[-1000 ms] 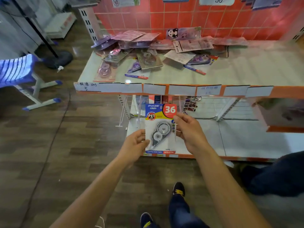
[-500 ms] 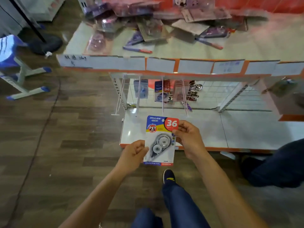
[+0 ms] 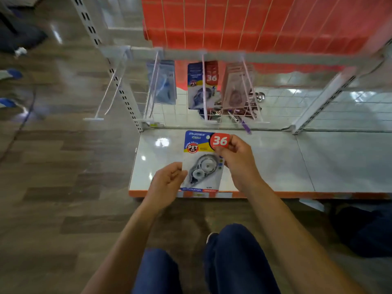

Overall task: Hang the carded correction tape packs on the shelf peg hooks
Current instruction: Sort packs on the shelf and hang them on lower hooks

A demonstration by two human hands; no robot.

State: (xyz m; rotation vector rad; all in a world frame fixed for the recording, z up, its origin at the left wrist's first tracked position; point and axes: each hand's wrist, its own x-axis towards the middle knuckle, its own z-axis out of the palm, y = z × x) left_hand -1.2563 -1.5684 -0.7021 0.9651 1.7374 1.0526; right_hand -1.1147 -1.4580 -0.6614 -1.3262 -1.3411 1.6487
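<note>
Blue-yellow-red pack (image 3: 203, 162); orange gridded backboard (image 3: 244, 20).

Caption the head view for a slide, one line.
Left hand and right hand hold a carded correction tape pack over the white lower shelf, before peg hooks bearing hung packs.

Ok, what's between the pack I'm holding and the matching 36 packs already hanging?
In the head view, just the bare front stretch of their peg hook shows between the held pack and the hanging packs, with no other pack there.

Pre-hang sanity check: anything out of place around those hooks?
Yes: a purple pen-like stick juts out slanted beneath the pink packs, amid loose metal clutter, apparently not hung.
</note>
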